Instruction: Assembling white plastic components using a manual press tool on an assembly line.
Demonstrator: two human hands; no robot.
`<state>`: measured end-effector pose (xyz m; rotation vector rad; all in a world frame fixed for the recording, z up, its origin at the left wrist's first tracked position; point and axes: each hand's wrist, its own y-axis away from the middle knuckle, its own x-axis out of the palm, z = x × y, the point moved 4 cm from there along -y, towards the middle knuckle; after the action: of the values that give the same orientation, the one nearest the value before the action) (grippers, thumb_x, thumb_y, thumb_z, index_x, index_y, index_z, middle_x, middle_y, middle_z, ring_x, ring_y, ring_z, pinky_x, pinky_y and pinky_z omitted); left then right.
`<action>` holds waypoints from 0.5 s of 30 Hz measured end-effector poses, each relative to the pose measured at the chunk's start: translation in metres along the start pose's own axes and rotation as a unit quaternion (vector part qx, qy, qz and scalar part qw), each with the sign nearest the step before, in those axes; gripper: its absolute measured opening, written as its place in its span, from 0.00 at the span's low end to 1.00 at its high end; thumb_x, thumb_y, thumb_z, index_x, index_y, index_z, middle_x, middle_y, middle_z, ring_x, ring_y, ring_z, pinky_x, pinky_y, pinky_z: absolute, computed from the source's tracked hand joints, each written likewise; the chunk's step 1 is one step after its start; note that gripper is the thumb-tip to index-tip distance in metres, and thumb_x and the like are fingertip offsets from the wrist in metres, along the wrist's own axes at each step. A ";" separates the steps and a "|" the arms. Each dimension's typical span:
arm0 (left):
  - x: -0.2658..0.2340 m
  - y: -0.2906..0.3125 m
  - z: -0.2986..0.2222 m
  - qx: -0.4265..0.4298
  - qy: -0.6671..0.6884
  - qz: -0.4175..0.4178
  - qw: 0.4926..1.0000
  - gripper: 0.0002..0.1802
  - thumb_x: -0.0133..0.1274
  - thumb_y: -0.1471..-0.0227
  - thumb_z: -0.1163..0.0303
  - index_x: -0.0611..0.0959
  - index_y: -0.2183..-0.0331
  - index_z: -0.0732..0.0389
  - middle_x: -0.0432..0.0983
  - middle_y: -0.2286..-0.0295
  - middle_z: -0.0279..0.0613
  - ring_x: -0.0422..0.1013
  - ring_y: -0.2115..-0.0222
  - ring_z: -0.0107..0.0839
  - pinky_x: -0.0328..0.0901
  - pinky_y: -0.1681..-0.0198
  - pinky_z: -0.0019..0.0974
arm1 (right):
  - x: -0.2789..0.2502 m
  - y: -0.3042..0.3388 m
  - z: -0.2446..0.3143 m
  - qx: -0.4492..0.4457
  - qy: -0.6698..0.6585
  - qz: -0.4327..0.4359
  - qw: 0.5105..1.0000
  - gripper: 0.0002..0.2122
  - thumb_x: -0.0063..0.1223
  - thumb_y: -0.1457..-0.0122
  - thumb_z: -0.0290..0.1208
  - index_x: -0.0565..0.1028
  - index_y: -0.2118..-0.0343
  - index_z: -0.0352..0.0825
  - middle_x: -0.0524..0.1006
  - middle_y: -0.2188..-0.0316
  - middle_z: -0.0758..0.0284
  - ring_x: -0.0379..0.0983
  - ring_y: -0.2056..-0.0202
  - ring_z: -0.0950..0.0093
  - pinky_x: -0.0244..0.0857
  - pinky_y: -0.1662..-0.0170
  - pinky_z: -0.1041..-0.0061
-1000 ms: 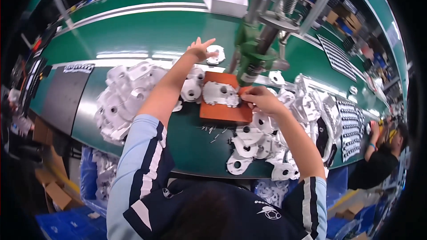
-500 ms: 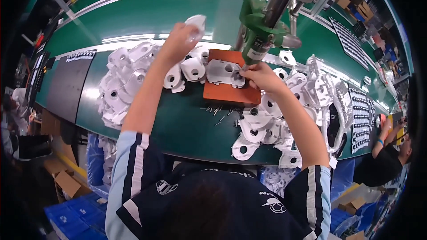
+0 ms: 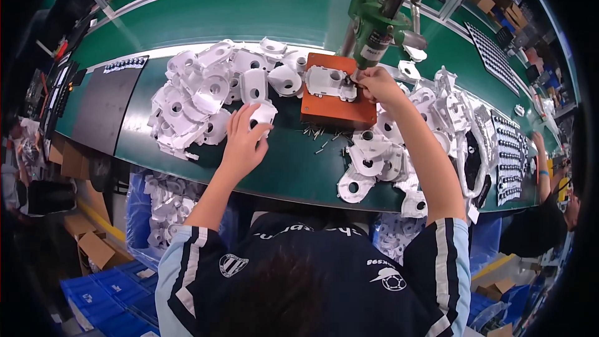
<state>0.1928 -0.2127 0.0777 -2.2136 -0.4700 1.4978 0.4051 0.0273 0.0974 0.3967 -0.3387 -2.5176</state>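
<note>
A white plastic housing point(image 3: 324, 81) lies flat on the orange block point(image 3: 340, 112), under the head of the green press point(image 3: 373, 34). My right hand point(image 3: 379, 85) is at the housing's right end, just below the press tip. Its thumb and fingers are pinched together; what they hold, if anything, is too small to make out. Left of the block, my left hand point(image 3: 245, 140) has its fingers apart beside a loose white housing point(image 3: 266, 112). The fingertips reach its edge, but no grip closes round it.
White housings point(image 3: 187, 97) are heaped at left, and a second pile point(image 3: 430, 112) lies at right. Small metal pins point(image 3: 321, 138) are scattered before the block. A dark mat point(image 3: 109, 109) lies far left, and trays of small parts point(image 3: 508, 159) stand right. A co-worker's arm point(image 3: 541, 165) shows at the right edge.
My left hand has come down toward me from behind the heap, without the white piece it held up. My right hand stays by the press tip. The whole view has shifted slightly.
</note>
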 end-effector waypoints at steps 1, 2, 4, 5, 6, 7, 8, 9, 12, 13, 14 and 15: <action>0.002 -0.009 -0.006 0.008 0.041 -0.012 0.999 0.15 0.53 0.61 0.77 0.78 0.66 0.57 0.63 0.53 0.47 0.58 0.48 0.50 0.50 0.46 0.52 | 0.003 0.003 0.005 0.008 0.029 0.022 0.999 0.09 0.54 0.47 0.29 0.68 0.79 0.35 0.60 0.89 0.76 0.54 0.89 0.85 0.43 0.87 0.82; 0.003 -0.020 -0.013 0.013 0.079 -0.025 0.996 0.16 0.53 0.61 0.76 0.77 0.64 0.57 0.63 0.52 0.48 0.57 0.48 0.50 0.49 0.45 0.52 | 0.006 0.004 0.009 0.016 0.058 0.048 0.997 0.10 0.54 0.46 0.29 0.66 0.80 0.35 0.59 0.89 0.77 0.53 0.89 0.85 0.42 0.86 0.82; 0.012 -0.046 -0.039 0.046 0.128 -0.021 0.990 0.20 0.54 0.59 0.72 0.74 0.59 0.57 0.63 0.52 0.49 0.56 0.47 0.51 0.48 0.44 0.52 | 0.004 -0.002 0.005 0.032 0.063 0.048 0.996 0.11 0.55 0.47 0.29 0.65 0.81 0.37 0.60 0.88 0.76 0.53 0.89 0.85 0.42 0.86 0.81; 0.020 -0.060 -0.052 0.061 0.132 -0.015 0.989 0.20 0.53 0.58 0.70 0.74 0.58 0.56 0.62 0.52 0.51 0.56 0.47 0.52 0.48 0.44 0.52 | 0.004 -0.004 0.004 0.029 0.080 0.027 0.996 0.12 0.55 0.47 0.30 0.65 0.82 0.37 0.60 0.88 0.77 0.53 0.89 0.85 0.42 0.87 0.82; 0.028 -0.073 -0.063 0.075 0.133 -0.010 0.988 0.21 0.53 0.56 0.68 0.73 0.56 0.55 0.61 0.51 0.53 0.55 0.47 0.53 0.48 0.43 0.52 | 0.004 -0.005 0.004 0.026 0.095 0.009 0.995 0.13 0.55 0.47 0.30 0.64 0.83 0.38 0.60 0.88 0.77 0.53 0.89 0.85 0.43 0.87 0.82; 0.039 -0.084 -0.066 0.074 0.135 -0.012 0.988 0.21 0.53 0.56 0.68 0.73 0.56 0.55 0.61 0.51 0.53 0.55 0.47 0.53 0.48 0.43 0.52 | 0.005 -0.005 0.006 0.019 0.131 0.016 0.991 0.12 0.56 0.48 0.31 0.65 0.82 0.39 0.60 0.88 0.78 0.54 0.89 0.86 0.43 0.87 0.83; 0.055 -0.095 -0.068 0.072 0.109 -0.009 0.991 0.22 0.54 0.55 0.64 0.73 0.56 0.55 0.60 0.51 0.53 0.56 0.48 0.52 0.49 0.44 0.51 | 0.002 -0.009 0.003 0.020 0.133 0.015 0.991 0.12 0.56 0.48 0.31 0.65 0.82 0.39 0.60 0.88 0.78 0.54 0.89 0.86 0.43 0.87 0.83; 0.064 -0.106 -0.070 0.073 0.085 -0.005 0.994 0.23 0.54 0.55 0.60 0.73 0.55 0.54 0.60 0.50 0.54 0.57 0.49 0.52 0.51 0.44 0.50 | -0.004 -0.015 -0.001 -0.001 0.129 0.017 0.992 0.10 0.57 0.50 0.30 0.66 0.79 0.36 0.63 0.87 0.75 0.56 0.89 0.84 0.46 0.87 0.81; 0.081 -0.120 -0.066 0.036 0.035 0.066 0.997 0.29 0.57 0.57 0.53 0.73 0.54 0.53 0.59 0.51 0.57 0.58 0.51 0.53 0.54 0.46 0.49 | -0.006 -0.012 -0.003 -0.027 0.145 -0.023 0.989 0.10 0.57 0.52 0.31 0.68 0.76 0.32 0.68 0.85 0.69 0.62 0.88 0.78 0.53 0.86 0.77; 0.083 -0.122 -0.064 0.050 0.022 0.065 0.996 0.34 0.59 0.61 0.48 0.73 0.53 0.52 0.59 0.52 0.56 0.59 0.52 0.54 0.56 0.48 0.48 | -0.007 -0.007 0.000 -0.038 0.166 -0.066 0.983 0.11 0.57 0.52 0.32 0.69 0.75 0.30 0.70 0.84 0.66 0.66 0.86 0.74 0.57 0.84 0.74; 0.083 -0.122 -0.063 0.049 0.024 0.069 0.996 0.34 0.59 0.61 0.48 0.73 0.53 0.52 0.59 0.52 0.56 0.59 0.52 0.54 0.56 0.48 0.48 | -0.006 -0.003 -0.005 -0.033 0.164 -0.065 0.984 0.11 0.57 0.52 0.32 0.69 0.75 0.30 0.70 0.84 0.66 0.66 0.86 0.74 0.57 0.84 0.74; 0.079 -0.123 -0.063 0.058 0.037 0.074 0.995 0.34 0.59 0.62 0.47 0.73 0.53 0.52 0.59 0.52 0.56 0.59 0.52 0.54 0.56 0.48 0.48 | -0.008 0.004 -0.001 -0.124 0.212 -0.121 0.962 0.12 0.56 0.52 0.33 0.69 0.74 0.28 0.72 0.83 0.62 0.69 0.83 0.69 0.60 0.80 0.72</action>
<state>0.2751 -0.0785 0.1005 -2.2445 -0.1926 1.4691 0.4140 0.0281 0.0995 0.8998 0.2018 -2.5754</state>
